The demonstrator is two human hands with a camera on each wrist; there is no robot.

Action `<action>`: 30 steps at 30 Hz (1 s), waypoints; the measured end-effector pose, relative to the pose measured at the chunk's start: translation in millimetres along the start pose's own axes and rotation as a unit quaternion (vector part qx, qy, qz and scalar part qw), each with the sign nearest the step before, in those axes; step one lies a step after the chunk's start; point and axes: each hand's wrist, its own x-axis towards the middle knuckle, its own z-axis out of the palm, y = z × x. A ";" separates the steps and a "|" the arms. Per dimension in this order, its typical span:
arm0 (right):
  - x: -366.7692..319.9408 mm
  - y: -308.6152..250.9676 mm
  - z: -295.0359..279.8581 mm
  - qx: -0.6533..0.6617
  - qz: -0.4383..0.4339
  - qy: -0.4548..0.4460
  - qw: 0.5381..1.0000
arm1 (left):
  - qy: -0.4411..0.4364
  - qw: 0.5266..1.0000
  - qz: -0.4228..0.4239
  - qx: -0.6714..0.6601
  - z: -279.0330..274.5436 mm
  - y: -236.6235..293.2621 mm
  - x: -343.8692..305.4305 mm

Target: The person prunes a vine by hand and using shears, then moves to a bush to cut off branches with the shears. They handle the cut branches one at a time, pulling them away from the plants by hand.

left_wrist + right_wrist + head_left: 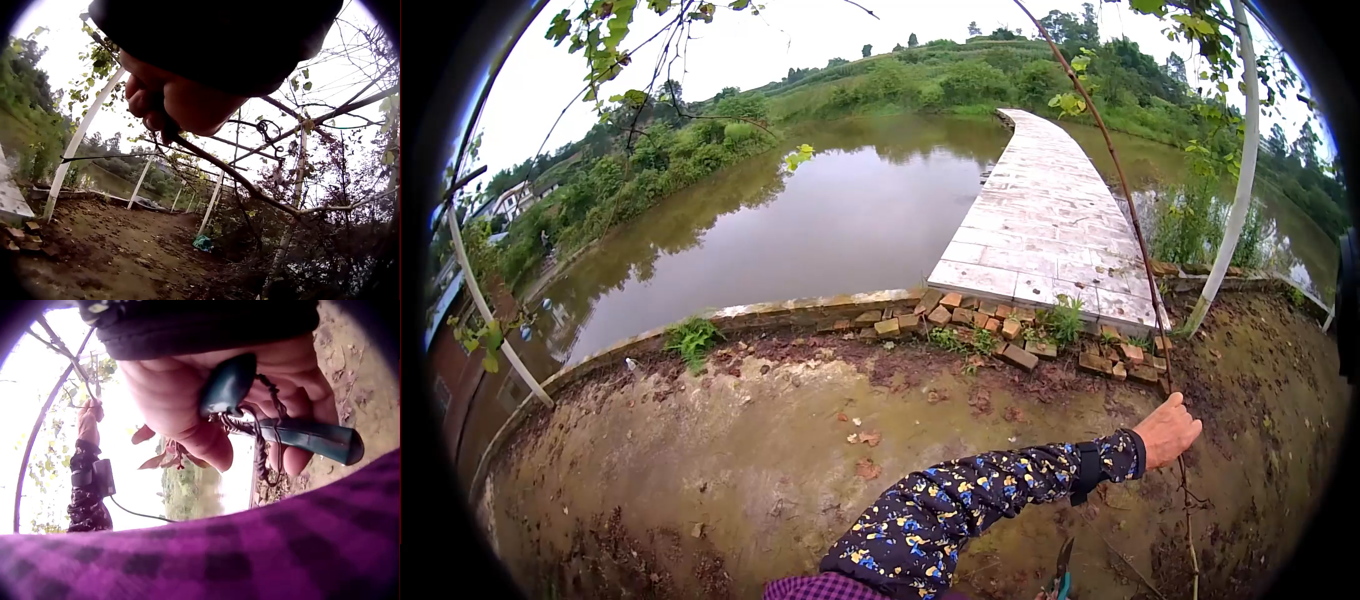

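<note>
My left hand (1168, 432) grips a long brown vine stem (1122, 172), arm stretched out to the right in the head view. Above the fist the stem runs up past the top edge; below it a thinner, twiggy part hangs down. Seen from the left wrist, curled fingers (142, 103) wrap the stem, which forks farther along. The right hand (178, 403) holds pruning shears with teal handles (315, 442), a dark cord looped about them. At the bottom of the head view the shears' blade (1064, 556) points upward; most of that hand is out of frame there.
White posts (1235, 190) and overhead vines frame the spot. Beyond a low rim (800, 310) lies a pond (830, 220), crossed by a pale paved walkway (1040, 220). Loose bricks (960, 318) lie at its near end. Damp soil (750, 450) with fallen leaves covers the ground.
</note>
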 end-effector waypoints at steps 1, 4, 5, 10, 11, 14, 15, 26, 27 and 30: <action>14.6 -23.9 15.8 -0.027 0.003 -0.030 0.999 | 0.008 1.000 -0.002 -0.007 -3.2 -6.2 0.2; 44.6 -87.6 58.3 -0.043 0.003 -0.076 0.996 | -0.013 0.999 -0.018 -0.026 -12.6 -28.0 3.7; 53.2 -103.5 71.1 -0.029 0.001 -0.090 0.996 | -0.008 0.999 -0.021 -0.043 -15.2 -38.1 5.3; 107.7 -147.1 115.2 -0.024 0.008 -0.137 0.990 | -0.082 0.992 -0.025 -0.097 -13.5 -66.4 18.4; 116.8 -158.2 122.6 -0.035 0.012 -0.158 0.987 | -0.027 0.992 -0.005 -0.126 -12.9 -71.6 22.6; 155.9 -167.7 128.1 -0.055 -0.012 -0.198 0.979 | 0.082 0.971 0.015 -0.224 -40.1 -89.8 50.1; 177.1 -161.1 122.8 -0.039 0.001 -0.200 0.979 | 0.134 0.945 0.016 -0.297 -60.3 -99.6 61.2; 279.8 -204.7 105.7 -0.071 0.038 -0.166 0.983 | 0.321 0.945 0.031 -0.051 -224.0 -317.3 118.4; 289.2 -202.6 107.3 -0.070 0.037 -0.162 0.984 | 0.331 0.942 -0.008 0.057 -244.9 -357.2 117.6; 303.4 -204.2 124.5 -0.048 0.038 -0.138 0.989 | 0.328 0.892 -0.312 0.004 -314.4 -443.9 104.6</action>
